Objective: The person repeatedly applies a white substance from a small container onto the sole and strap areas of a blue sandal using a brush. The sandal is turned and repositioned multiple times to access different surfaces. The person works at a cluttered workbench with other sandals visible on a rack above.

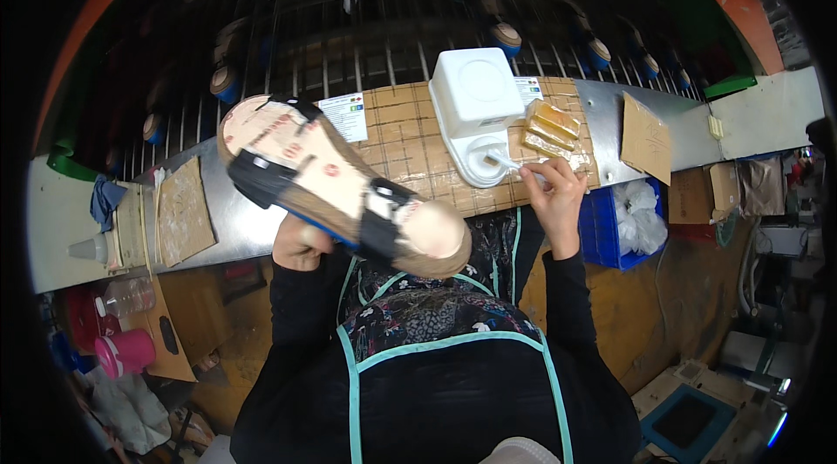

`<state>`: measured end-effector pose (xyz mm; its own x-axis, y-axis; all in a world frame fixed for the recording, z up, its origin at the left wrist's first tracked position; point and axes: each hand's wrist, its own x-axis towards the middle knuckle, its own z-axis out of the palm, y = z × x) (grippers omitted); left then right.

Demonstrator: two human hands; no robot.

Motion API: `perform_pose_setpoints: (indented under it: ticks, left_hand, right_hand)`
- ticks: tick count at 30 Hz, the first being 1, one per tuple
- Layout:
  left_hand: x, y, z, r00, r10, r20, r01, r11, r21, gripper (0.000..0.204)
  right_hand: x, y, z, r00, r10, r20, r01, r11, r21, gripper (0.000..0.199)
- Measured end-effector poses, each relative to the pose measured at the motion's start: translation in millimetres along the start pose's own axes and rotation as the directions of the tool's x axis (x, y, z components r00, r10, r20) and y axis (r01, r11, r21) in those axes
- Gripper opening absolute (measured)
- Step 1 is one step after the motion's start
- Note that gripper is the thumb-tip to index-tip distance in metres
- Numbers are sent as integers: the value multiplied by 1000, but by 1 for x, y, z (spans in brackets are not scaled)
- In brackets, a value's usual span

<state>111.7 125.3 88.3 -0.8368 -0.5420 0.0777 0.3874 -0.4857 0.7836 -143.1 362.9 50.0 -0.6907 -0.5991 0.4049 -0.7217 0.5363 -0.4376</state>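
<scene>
My left hand is closed on a sandal, gripping it from beneath near the middle of its side. The sandal is tilted and slightly blurred, with black straps, a printed pale insole and a cork-brown side edge. Between the fingertips of my right hand is the white handle of a thin brush. The brush's tip reaches into the round cup of a white dispenser; its bristles cannot be made out. Beside the dispenser lie several wrapped amber blocks.
A taped cardboard sheet covers the metal bench. Beyond it runs a rack of metal rods carrying several blue-soled shoes. Loose cardboard lies at right, above a blue crate with plastic bags. A pink container stands lower left.
</scene>
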Motion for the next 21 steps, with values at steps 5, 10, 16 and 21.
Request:
perform_pose_setpoints:
  ticks: [5, 10, 16, 21]
  left_hand:
    - [16, -18, 6, 956, 15, 293, 182, 752, -633, 122]
    - [37, -15, -15, 812, -46, 582, 399, 771, -496, 129]
    - [35, -11, -21, 853, -149, 501, 450, 696, -559, 120]
    - [16, -31, -6, 948, -257, -188, 185, 924, -334, 100]
  right_hand:
    - [7, -9, 3, 981, -184, -55, 176, 976, -132, 6]
    - [7, -5, -5, 990, -119, 80, 127, 985, -118, 9]
    - [8, 14, 2, 900, 232, 368, -363, 867, 342, 19]
    - [5, 10, 3, 756, 297, 584, -638, 534, 555, 21]
